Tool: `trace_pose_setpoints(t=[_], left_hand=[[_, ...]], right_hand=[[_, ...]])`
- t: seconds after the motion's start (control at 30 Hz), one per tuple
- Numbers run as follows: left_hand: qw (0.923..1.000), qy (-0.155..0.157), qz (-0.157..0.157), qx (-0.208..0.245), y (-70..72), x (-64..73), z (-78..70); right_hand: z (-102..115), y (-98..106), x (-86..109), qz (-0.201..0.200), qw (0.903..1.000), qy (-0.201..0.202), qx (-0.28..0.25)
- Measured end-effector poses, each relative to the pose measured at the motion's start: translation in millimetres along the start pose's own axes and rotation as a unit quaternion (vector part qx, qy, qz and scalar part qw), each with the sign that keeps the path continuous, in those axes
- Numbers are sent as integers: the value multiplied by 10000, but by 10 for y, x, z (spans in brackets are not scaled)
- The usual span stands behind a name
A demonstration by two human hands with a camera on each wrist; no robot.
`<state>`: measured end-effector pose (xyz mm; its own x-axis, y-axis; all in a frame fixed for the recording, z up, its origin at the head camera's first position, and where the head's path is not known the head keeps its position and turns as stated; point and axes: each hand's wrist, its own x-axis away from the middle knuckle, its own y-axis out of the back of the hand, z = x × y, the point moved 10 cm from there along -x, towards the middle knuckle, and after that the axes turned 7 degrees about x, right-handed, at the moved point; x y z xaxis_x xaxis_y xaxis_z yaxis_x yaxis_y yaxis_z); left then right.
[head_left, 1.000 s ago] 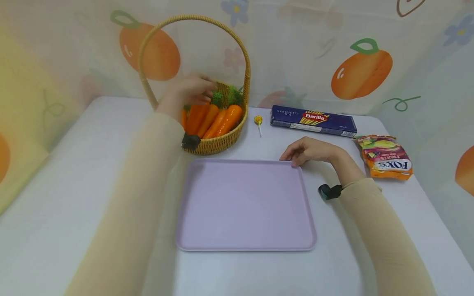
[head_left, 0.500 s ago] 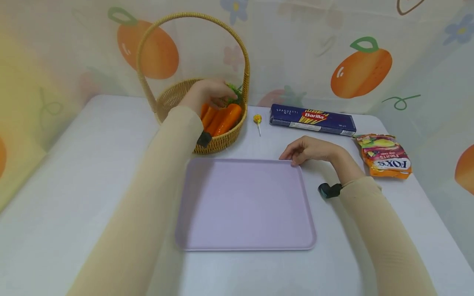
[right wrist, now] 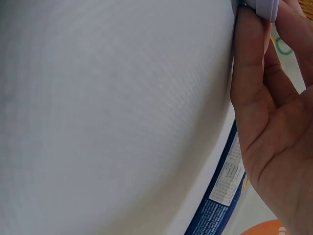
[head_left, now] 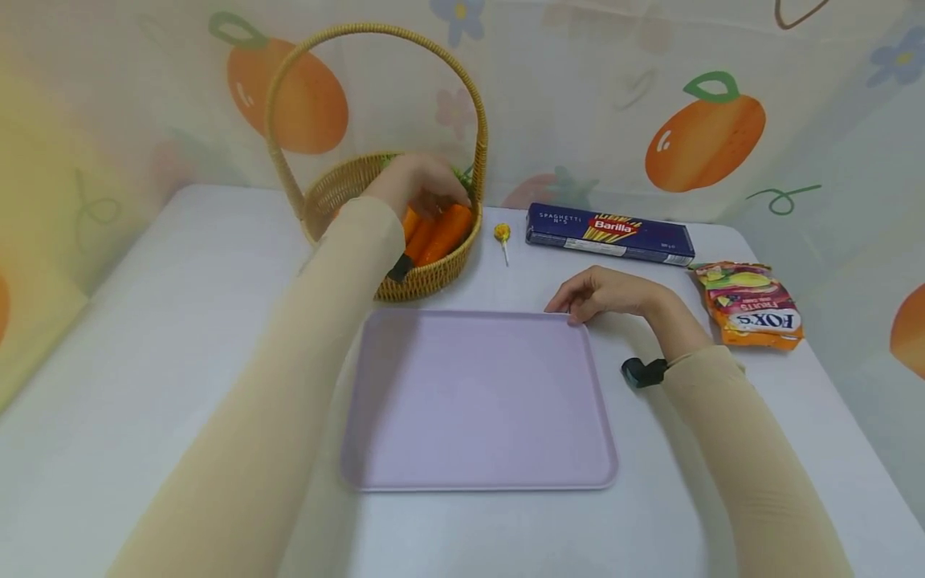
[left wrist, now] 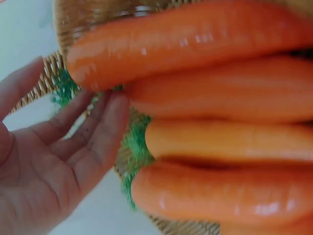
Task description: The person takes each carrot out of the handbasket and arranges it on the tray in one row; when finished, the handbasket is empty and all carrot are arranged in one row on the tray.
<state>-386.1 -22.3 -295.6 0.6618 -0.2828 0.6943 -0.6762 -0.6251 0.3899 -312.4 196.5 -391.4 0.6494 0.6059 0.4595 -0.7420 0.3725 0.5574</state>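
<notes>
In the head view my left hand [head_left: 426, 181] reaches into a wicker basket [head_left: 433, 282] at the back, over several orange carrots [head_left: 446, 234]. The left wrist view shows that hand's fingers extended, fingertips right at the blunt top end of a carrot [left wrist: 186, 49] beside its green tuft [left wrist: 63, 87]. Its thumb stands apart from the other fingers. A pale purple tray [head_left: 480, 401] lies flat in front of the basket. My right hand [head_left: 607, 291] pinches the tray's far right corner between thumb and fingers; the right wrist view shows the rim [right wrist: 265, 9] between them.
Right of the basket lies a yellow-wrapped lollipop [head_left: 503, 233]. A dark blue spaghetti box [head_left: 610, 234] rests along the back of the table. Near the right edge is a Fox's candy bag [head_left: 755, 305]. The basket's tall handle [head_left: 379, 29] arches above the left hand.
My left hand has moved right and down across the basket, from its left part to the carrots at its right. The right hand has stayed at the tray's corner.
</notes>
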Motion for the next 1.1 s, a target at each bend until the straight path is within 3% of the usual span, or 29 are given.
trace_pose_setpoints(t=[0.33,0.5,0.77,1.1], left_hand=[[9985,59,220,-504,38,-14,36],[9984,69,270,-494,19,-2,74],[9963,111,728,-445,-46,-70,137],[9947,-22,714,-745,-52,-109,154]], right_hand=[[21,0,23,-47,10000,17,-24],[30,-1,23,-36,10000,12,3],[26,-10,32,-20,10000,-45,-44],[17,-9,24,-26,10000,-30,-25]])
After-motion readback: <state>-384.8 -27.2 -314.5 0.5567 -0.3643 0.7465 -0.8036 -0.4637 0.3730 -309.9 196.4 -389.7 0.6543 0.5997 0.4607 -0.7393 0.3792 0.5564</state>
